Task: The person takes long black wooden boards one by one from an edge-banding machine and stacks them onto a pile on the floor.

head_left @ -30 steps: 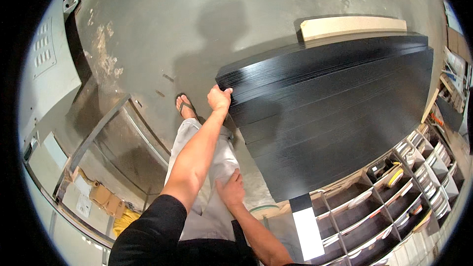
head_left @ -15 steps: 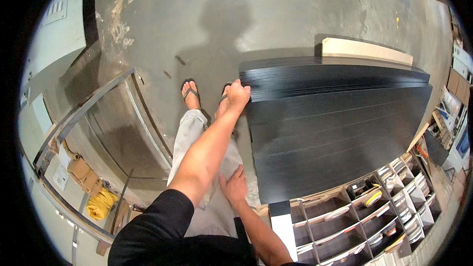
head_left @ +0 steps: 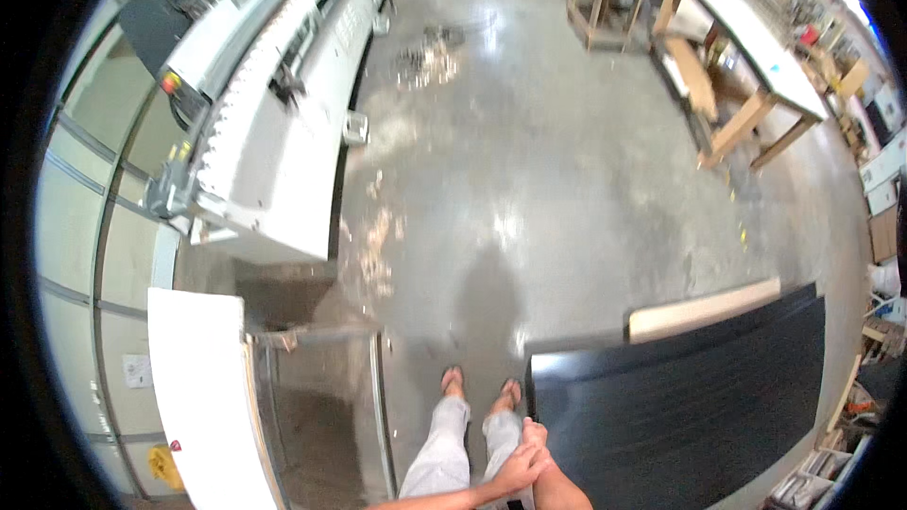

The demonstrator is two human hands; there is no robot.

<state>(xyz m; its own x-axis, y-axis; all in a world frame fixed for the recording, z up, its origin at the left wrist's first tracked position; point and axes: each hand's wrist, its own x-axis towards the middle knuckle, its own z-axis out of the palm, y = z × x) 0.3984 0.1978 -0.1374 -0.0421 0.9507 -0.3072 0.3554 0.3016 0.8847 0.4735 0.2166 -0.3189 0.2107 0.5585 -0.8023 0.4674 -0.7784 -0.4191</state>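
Observation:
At the lower edge my hands meet in front of my right leg. My left hand (head_left: 515, 470) comes across from the left and lies over my right wrist, its fingers curled against it. My right hand (head_left: 535, 433) points forward beside the left edge of a stack of black panels (head_left: 680, 397). Its fingers are small and blurred, and whether they touch the stack I cannot tell. A pale wooden strip (head_left: 704, 310) lies along the far edge of the stack.
To my left stand a metal frame (head_left: 383, 416) and a white board (head_left: 203, 397). A long white machine (head_left: 274, 151) runs ahead on the left. Workbenches (head_left: 756, 38) stand far right. Wood debris (head_left: 378, 246) litters the grey floor, and cluttered shelving (head_left: 803, 489) sits lower right.
My view has lifted, bringing the machine and workbenches in. My left hand has left the near-left corner of the black stack and come back to my right wrist. My right hand has moved off my thigh.

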